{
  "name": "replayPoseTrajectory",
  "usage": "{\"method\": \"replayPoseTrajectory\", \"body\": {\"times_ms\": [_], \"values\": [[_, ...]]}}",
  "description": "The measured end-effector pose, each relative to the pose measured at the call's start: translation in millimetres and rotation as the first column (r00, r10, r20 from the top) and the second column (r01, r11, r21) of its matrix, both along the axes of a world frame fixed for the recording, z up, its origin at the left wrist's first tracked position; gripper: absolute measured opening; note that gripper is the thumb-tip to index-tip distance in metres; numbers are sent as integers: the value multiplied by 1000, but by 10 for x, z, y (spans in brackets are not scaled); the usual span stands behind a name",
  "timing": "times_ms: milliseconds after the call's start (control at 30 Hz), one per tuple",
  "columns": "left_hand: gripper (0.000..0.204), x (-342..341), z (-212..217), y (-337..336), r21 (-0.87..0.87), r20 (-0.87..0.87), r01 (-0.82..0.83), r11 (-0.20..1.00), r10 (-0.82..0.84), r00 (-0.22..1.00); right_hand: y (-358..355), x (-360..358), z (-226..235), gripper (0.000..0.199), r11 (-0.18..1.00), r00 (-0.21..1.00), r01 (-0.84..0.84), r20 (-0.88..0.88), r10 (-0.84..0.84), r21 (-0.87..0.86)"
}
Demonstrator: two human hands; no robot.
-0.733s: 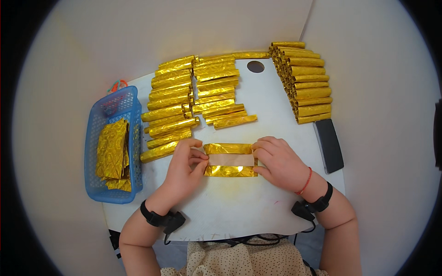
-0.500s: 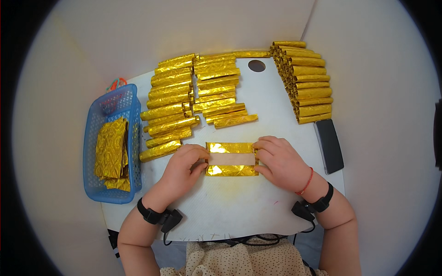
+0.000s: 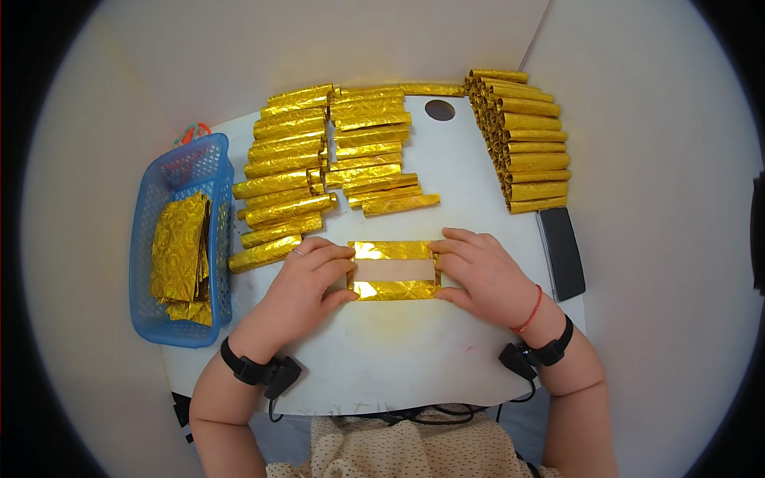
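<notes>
A sheet of gold foil paper [image 3: 392,271] lies flat on the white table in front of me. Its far and near edges are folded inward as shiny gold strips, with a pale band showing between them. At its left end, my left hand [image 3: 307,279] has its fingers on the far fold and its thumb by the near corner. Opposite, my right hand [image 3: 478,275] grips the other end the same way, where a narrow gold edge also shows. Both hands are closed on the paper, fingers bent and thumbs below them.
Left stands a blue plastic basket [image 3: 223,247] with stacked gold sheets [image 3: 179,248]. Two columns of gold paper rolls [image 3: 285,147] lie beyond my hands. More rolls are piled [image 3: 538,159] at the far right, near a black phone [image 3: 561,253]. The white table [image 3: 398,358] has a round hole [image 3: 440,110].
My left hand has spread its fingers and thumb further along the paper's left end. My right hand stays at its end. The whole view has shifted slightly.
</notes>
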State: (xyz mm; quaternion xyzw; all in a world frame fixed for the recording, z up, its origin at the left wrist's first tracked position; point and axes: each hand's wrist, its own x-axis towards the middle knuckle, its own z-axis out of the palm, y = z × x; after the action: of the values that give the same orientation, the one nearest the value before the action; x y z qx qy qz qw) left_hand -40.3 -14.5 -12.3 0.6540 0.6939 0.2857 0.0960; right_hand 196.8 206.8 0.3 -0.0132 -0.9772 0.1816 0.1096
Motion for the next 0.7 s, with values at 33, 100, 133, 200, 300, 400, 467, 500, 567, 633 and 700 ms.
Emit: {"method": "replayPoseTrajectory", "body": {"times_ms": [33, 100, 133, 200, 300, 400, 467, 500, 567, 633, 700], "values": [[40, 0, 6, 6, 3, 5, 0, 1000, 0, 1000, -11, 9, -12, 30, 1000, 1000, -3, 27, 3, 24], [33, -13, 31, -8, -41, -48, 49, 998, -51, 998, -47, 10, -19, 27, 999, 999, -13, 52, 11, 47], [33, -12, 15, -16, -40, -46, 47, 998, -49, 998, -65, 18, -21, 23, 995, 998, -26, 67, 20, 95], [29, -7, -18, -44, -25, -90, 56, 998, -58, 994, -92, 9, -17, 19, 989, 996, -44, 81, 33, 140], [28, 9, 80, -54, -48, -95, 58, 997, -62, 994, -111, 8, 30, 15, 994, 998, -30, 66, 24, 101], [29, 11, 89, -57, -70, -104, 54, 996, -61, 993, -115, 15, 59, 16, 998, 997, -30, 68, 26, 58], [29, 19, 78, -56, -60, -129, 62, 996, -69, 989, -101, 14, 28, 20, 994, 997, -38, 64, 32, 101], [28, 24, 72, -54, -48, -154, 70, 996, -76, 985, -101, 14, 31, 20, 994, 997, -39, 64, 33, 101], [26, 40, 71, -52, -32, -195, 70, 997, -75, 978, -103, 16, 45, 18, 994, 998, -38, 62, 32, 101], [25, 65, 65, -47, -16, -233, 74, 997, -76, 969, -119, 23, 7, 15, 991, 998, -30, 62, 22, 132], [21, 96, 49, -49, 2, -306, 49, 999, -46, 951, -137, 20, -11, 12, 986, 998, -23, 62, 13, 163]]}}
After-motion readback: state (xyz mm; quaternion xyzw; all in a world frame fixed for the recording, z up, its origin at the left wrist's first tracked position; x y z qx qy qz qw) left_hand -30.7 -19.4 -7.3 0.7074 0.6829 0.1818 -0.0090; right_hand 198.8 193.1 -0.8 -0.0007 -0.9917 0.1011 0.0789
